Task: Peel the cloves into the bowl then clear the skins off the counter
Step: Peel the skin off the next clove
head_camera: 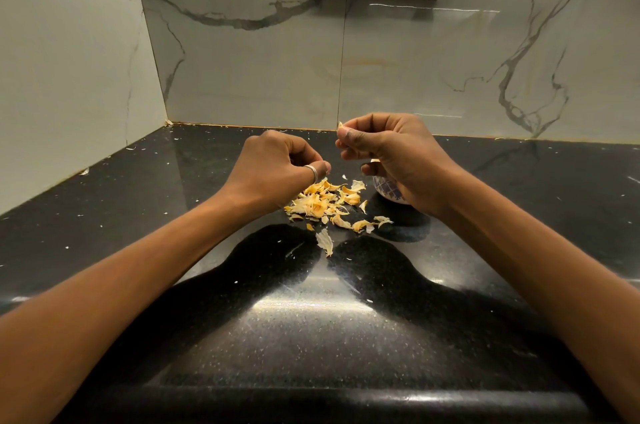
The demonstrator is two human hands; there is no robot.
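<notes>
Many skins point(323, 202) lay heaped on the worktop point(311, 319), none cleared yet, so peeling looked well along. My right hand point(391, 156) pinched a pale scrap point(340, 126), clove or skin, above the bowl point(388, 190). My left hand point(284, 163) curled over the heap, its hold hidden.

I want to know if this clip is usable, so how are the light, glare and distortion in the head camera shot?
Head view: sharp overall, in warm, dim light. Dark arm shadows fall on the black counter. A bright glare patch sits near its front edge. The wide lens bends the wall corner and the counter's front edge. The garlic skins read clearly.
</notes>
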